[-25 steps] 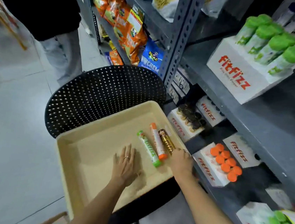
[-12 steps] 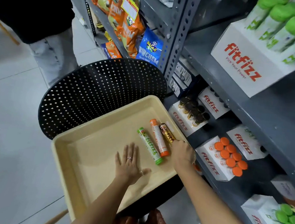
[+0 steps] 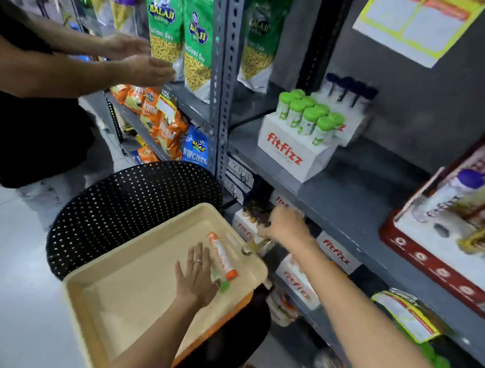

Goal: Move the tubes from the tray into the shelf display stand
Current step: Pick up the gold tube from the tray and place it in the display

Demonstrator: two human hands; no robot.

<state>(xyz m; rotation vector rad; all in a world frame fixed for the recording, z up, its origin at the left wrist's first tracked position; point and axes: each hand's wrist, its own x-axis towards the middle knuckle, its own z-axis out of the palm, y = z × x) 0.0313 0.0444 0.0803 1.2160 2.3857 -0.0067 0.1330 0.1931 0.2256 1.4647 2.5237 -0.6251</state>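
Observation:
A beige tray (image 3: pixel 131 298) rests on a black perforated chair (image 3: pixel 130 201). An orange-capped tube (image 3: pixel 222 255) lies in it near the right rim. A green-capped tube (image 3: pixel 222 283) lies beside it, mostly hidden under my left hand (image 3: pixel 197 275), which lies flat with fingers spread. My right hand (image 3: pixel 283 227) is shut on the gold-brown tube (image 3: pixel 254 245), lifted over the tray's right rim, close to the white display stand of dark-capped tubes (image 3: pixel 251 218) on the lower shelf.
Grey metal shelves (image 3: pixel 354 196) hold other white stands: green-capped tubes (image 3: pixel 300 142) above, more stands (image 3: pixel 336 252) below. Snack bags (image 3: pixel 176 37) hang at upper left. Another person's arms (image 3: pixel 104 62) reach toward them. A red carton (image 3: pixel 455 238) sits at right.
My right hand has lifted the gold-brown tube out of the tray toward the lower shelf. The camera tilted up. My left hand slid onto the green-capped tube. The other person's arms came into view.

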